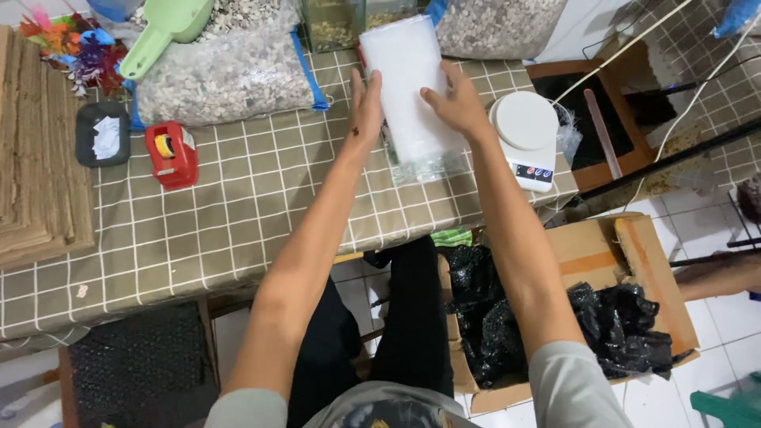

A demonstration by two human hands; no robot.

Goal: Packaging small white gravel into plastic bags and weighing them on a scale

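A stack of clear, whitish plastic bags [411, 87] lies lengthwise on the olive checked tablecloth [238, 206]. My left hand [365, 107] presses flat against its left side. My right hand [456, 99] presses against its right side, fingers spread on the plastic. The stack is squeezed between both palms. A white round-topped digital scale [527, 135] stands just right of my right hand.
A red tape dispenser [172, 153] and a dark small tray [102, 133] sit at left beside stacked cardboard sheets [32, 150]. Big clear sacks of mixed grain [226, 67] with a green scoop [162, 32] line the back. A cardboard box with black bags [602, 317] stands on the floor at right.
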